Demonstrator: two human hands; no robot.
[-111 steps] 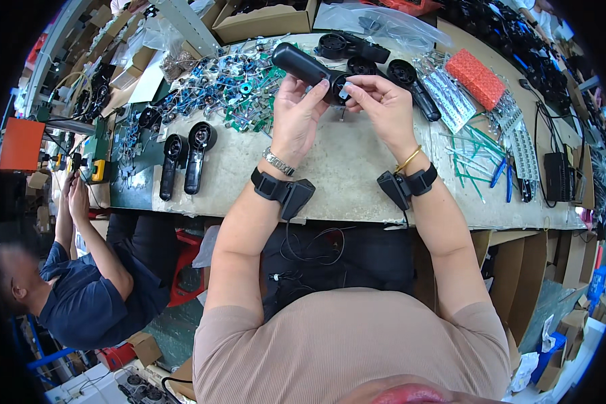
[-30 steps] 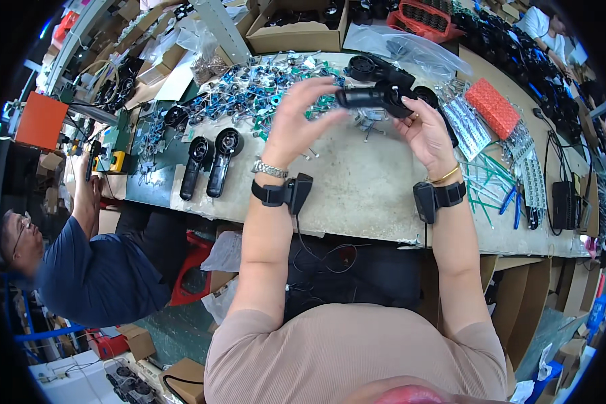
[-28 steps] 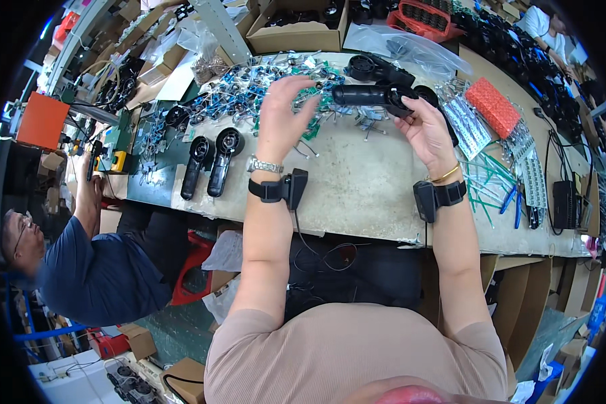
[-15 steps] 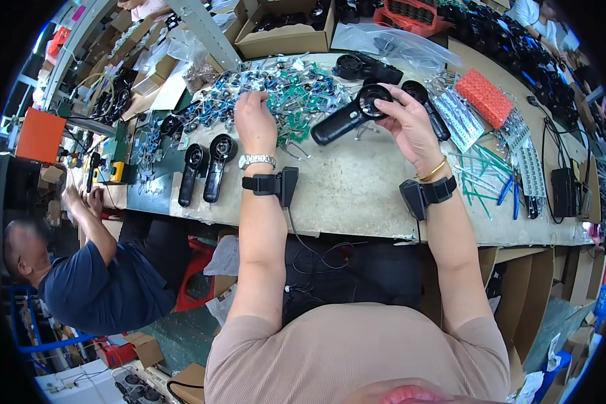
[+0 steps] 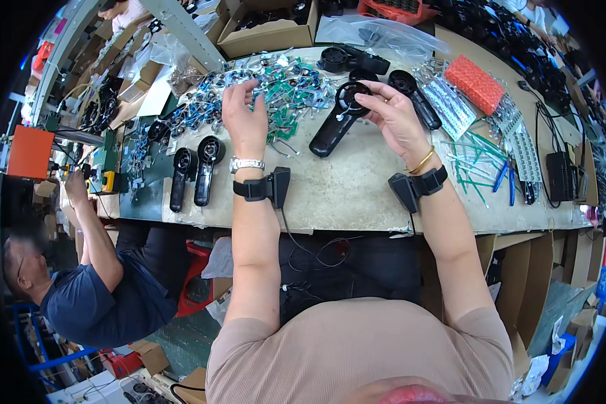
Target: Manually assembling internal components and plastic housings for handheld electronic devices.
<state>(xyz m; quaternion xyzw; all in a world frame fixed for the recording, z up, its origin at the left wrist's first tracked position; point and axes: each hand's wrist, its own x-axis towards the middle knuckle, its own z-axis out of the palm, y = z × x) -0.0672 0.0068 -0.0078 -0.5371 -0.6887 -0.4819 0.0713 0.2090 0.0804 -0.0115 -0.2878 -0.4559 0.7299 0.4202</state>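
The person's right hand (image 5: 392,116) holds a black plastic housing (image 5: 338,118), a long handle that widens into a round head with a ring-shaped opening. The fingers curl about the round head while the handle end slopes down and rests on the worktop (image 5: 357,192). The left hand (image 5: 244,118) reaches forward with fingers bent down into a heap of small green circuit boards with wires (image 5: 286,84); whether it has pinched one cannot be told.

The housing looks like a hollow moulded shell: stiff, light, and smooth enough to turn in the palm. Its rim around the ring seems the thinnest part, so the handle or the solid edge of the head would be the safer place to grip. The boards look light and fiddly, with thin leads that could bend or snag on their neighbours; lifting one by its edges rather than by its wires seems wise.

Two more such housings (image 5: 194,168) lie side by side left of the left wrist, on a green mat. A red ridged block (image 5: 475,82) and loose green cable ties (image 5: 475,161) lie to the right. A co-worker in a dark blue shirt (image 5: 94,296) sits at the left.
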